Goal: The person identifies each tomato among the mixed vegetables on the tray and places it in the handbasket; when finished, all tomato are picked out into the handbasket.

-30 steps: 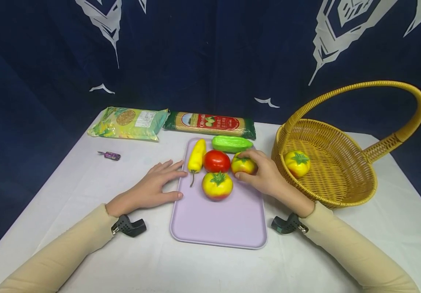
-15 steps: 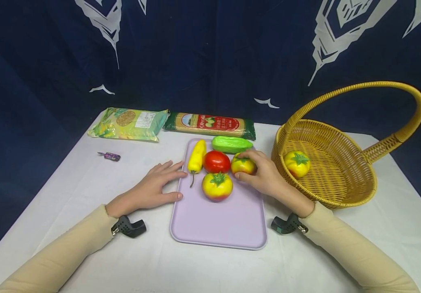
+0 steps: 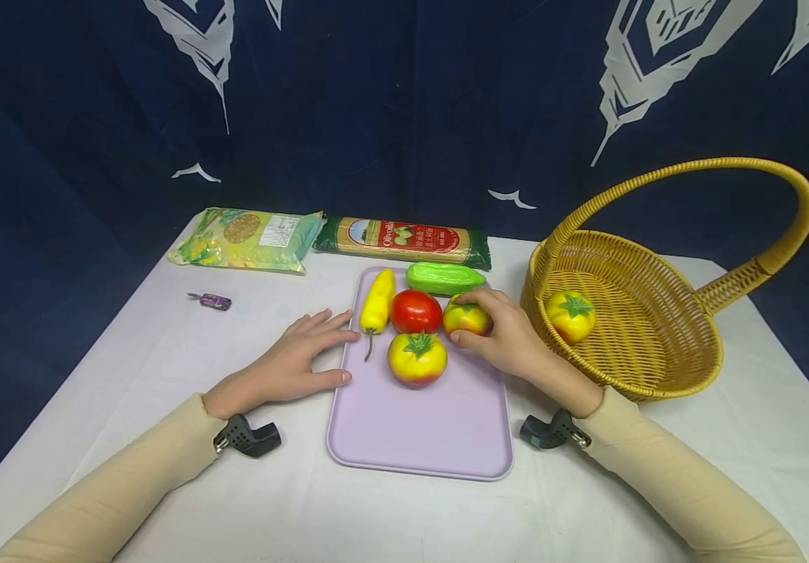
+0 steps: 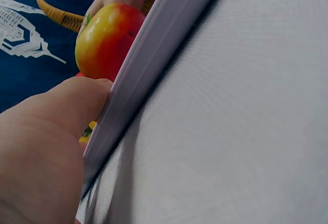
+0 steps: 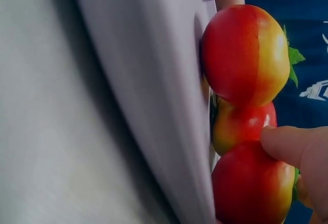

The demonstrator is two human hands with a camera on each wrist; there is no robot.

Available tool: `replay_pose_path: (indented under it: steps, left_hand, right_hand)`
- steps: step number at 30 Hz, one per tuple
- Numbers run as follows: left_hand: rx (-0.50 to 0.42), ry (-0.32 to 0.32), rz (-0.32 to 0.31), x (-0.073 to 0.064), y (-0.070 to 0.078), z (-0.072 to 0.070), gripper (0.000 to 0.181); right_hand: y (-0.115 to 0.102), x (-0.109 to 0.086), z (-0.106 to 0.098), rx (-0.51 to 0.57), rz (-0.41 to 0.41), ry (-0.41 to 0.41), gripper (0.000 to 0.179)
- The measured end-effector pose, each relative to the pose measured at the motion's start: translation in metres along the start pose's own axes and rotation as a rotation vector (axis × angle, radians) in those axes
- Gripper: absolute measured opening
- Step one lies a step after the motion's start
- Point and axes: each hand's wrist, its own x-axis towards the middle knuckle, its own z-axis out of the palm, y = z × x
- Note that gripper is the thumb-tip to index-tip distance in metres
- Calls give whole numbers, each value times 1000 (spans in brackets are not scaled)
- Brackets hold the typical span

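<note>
My right hand [image 3: 506,332] holds a yellow-red tomato [image 3: 462,319] at the right side of the lilac tray [image 3: 418,438], fingers curled over its top and thumb on its near side. In the right wrist view the thumb presses that tomato [image 5: 251,188]. My left hand [image 3: 288,360] lies flat with fingers spread, its fingertips at the tray's left rim. Also on the tray are a red tomato [image 3: 415,311], another yellow-red tomato [image 3: 417,361], a yellow pepper [image 3: 378,301] and, at the back edge, a green cucumber-like vegetable [image 3: 444,277].
A wicker basket [image 3: 630,344] with a tall handle stands to the right, a yellow-red tomato [image 3: 570,316] inside. Behind the tray lie a spaghetti pack [image 3: 404,241] and a yellow-green bag [image 3: 246,238]. A small purple item [image 3: 213,301] lies at left.
</note>
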Motion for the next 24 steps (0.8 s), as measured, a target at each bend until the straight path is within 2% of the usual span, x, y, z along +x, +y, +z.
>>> replay_pose_path:
  steps: [24]
  left_hand:
    - [-2,-7,-21,0,3,-1,59]
  right_hand:
    - [0,-2,0,-14,18,-12,46]
